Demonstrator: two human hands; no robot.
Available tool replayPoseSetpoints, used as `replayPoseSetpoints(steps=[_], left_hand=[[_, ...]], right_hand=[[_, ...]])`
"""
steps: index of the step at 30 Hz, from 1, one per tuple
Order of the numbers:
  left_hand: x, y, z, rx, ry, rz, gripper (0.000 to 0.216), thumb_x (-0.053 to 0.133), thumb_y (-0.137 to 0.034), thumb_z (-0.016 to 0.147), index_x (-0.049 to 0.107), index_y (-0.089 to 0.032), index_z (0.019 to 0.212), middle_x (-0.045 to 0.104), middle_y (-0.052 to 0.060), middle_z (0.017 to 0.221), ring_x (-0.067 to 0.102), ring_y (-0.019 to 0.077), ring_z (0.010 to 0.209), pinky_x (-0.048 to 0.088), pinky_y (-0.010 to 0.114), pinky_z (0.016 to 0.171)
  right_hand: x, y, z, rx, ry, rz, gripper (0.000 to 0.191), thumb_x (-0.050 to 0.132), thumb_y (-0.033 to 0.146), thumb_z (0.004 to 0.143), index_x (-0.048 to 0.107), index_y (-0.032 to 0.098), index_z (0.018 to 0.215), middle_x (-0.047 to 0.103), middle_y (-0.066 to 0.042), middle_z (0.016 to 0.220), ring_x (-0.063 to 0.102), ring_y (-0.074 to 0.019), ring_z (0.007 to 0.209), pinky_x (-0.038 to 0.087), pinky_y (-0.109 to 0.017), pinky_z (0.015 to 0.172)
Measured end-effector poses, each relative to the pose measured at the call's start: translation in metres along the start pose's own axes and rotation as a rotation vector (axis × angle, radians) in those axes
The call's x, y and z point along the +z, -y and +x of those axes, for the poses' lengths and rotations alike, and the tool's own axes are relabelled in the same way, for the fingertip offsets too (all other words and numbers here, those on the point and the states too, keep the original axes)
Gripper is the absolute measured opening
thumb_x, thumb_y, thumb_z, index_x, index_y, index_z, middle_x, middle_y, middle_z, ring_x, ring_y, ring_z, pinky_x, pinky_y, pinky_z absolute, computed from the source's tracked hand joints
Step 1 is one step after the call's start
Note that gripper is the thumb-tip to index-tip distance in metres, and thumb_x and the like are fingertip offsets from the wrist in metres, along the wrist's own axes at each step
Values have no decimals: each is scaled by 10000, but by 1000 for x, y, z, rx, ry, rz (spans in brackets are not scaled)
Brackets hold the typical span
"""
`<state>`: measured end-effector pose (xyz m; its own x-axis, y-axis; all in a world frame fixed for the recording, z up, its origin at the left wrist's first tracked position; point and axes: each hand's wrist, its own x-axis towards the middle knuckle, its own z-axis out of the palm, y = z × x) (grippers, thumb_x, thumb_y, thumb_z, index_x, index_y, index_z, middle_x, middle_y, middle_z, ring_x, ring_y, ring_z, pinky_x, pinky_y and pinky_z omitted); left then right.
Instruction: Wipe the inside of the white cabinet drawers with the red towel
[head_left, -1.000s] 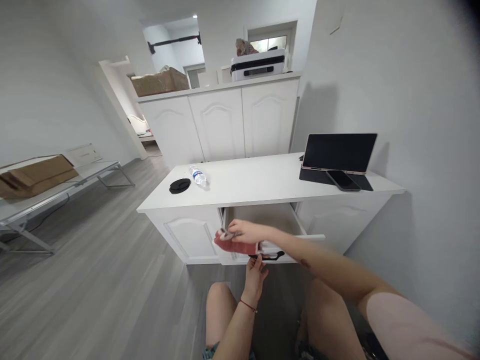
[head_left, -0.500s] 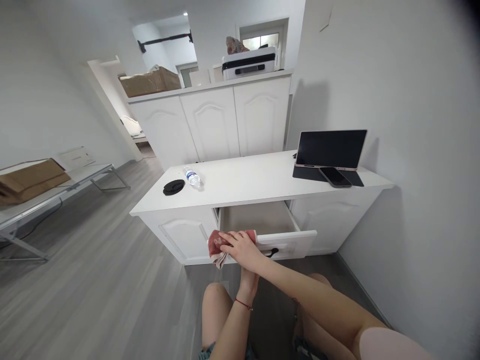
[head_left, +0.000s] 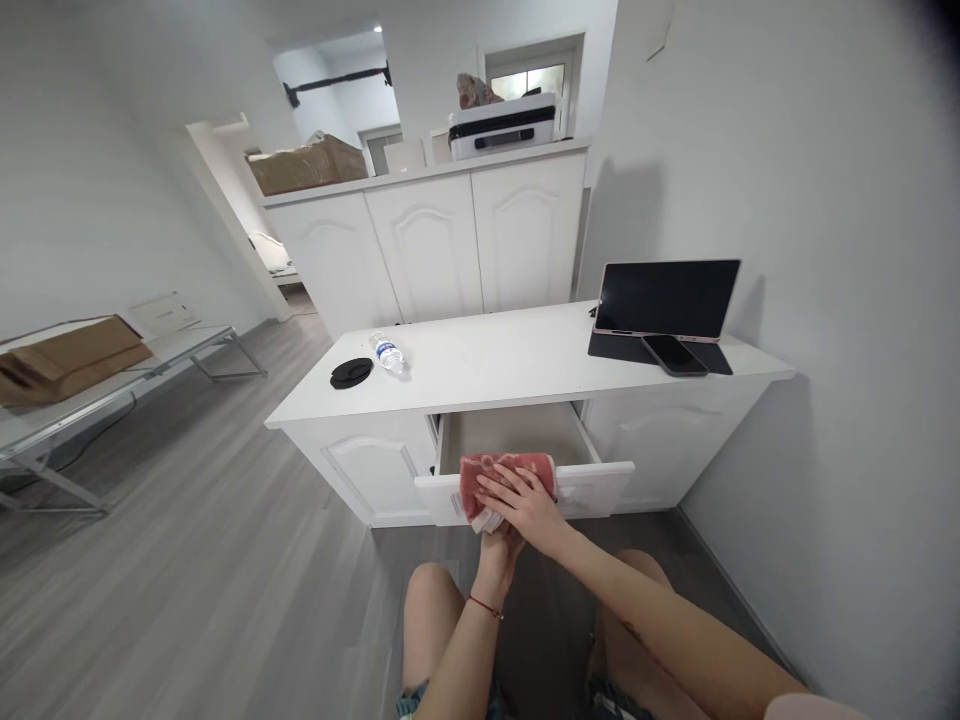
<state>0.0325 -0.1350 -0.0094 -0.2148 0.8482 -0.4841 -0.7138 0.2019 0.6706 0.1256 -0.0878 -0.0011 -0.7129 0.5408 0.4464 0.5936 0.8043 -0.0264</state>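
A pink-red towel [head_left: 474, 478] with a pale underside is draped over the top edge of the pulled-out drawer's white front [head_left: 600, 484]. Across it lies my right hand [head_left: 529, 508], fingers stretched over the fabric, holding it against the drawer front. Below the towel's hanging pale end is my left hand [head_left: 501, 552], close to the lower edge of the drawer front. Its fingers are hidden behind the towel and my right hand, so what it grips cannot be made out. The drawer's inside [head_left: 517, 430] shows a bare bottom.
On the white cabinet top [head_left: 487, 365] are a water bottle [head_left: 388, 354], a black round object [head_left: 351, 373], a tablet-like screen [head_left: 667, 298] and a phone [head_left: 674, 355]. A wall [head_left: 847, 420] bounds the right side. My knees are under the drawer.
My right hand and the towel have slid right along the drawer front, from its left end toward the middle. My left hand has stayed nearly in place.
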Motion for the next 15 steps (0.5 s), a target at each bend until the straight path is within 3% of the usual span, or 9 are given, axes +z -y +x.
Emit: replayPoseSetpoints(steps=[4, 8, 13, 15], left_hand=[[-13, 10, 11, -3, 99, 17, 334, 762, -194, 593, 654, -215, 908, 689, 111, 1038, 623, 262, 955, 463, 358, 709], [-19, 12, 18, -20, 128, 47, 366, 857, -342, 572, 569, -200, 747, 659, 39, 843, 608, 180, 821, 447, 295, 687], [-20, 10, 19, -28, 155, 58, 469, 896, -447, 535, 594, -180, 776, 665, 36, 891, 580, 129, 770, 456, 287, 713], [-21, 10, 21, -31, 150, 65, 495, 904, -455, 515, 599, -180, 791, 675, 37, 918, 580, 127, 771, 454, 291, 716]], right_hand=[[-4, -13, -34, 121, 53, 13, 520, 389, 225, 1010, 351, 380, 1505, 427, 18, 1539, 277, -253, 1471, 257, -501, 1142], [-6, -25, -66, 312, 126, 23, 528, 365, 213, 1005, 368, 417, 1492, 468, 7, 1513, 347, -273, 1430, 255, -504, 1115], [-4, -45, -98, 416, 117, -34, 515, 408, 181, 975, 493, 432, 1417, 533, -38, 1462, 426, -303, 1339, 276, -526, 1082], [0, -54, -108, 436, 32, -82, 514, 448, 145, 943, 573, 439, 1346, 596, -64, 1374, 472, -298, 1263, 318, -512, 1041]])
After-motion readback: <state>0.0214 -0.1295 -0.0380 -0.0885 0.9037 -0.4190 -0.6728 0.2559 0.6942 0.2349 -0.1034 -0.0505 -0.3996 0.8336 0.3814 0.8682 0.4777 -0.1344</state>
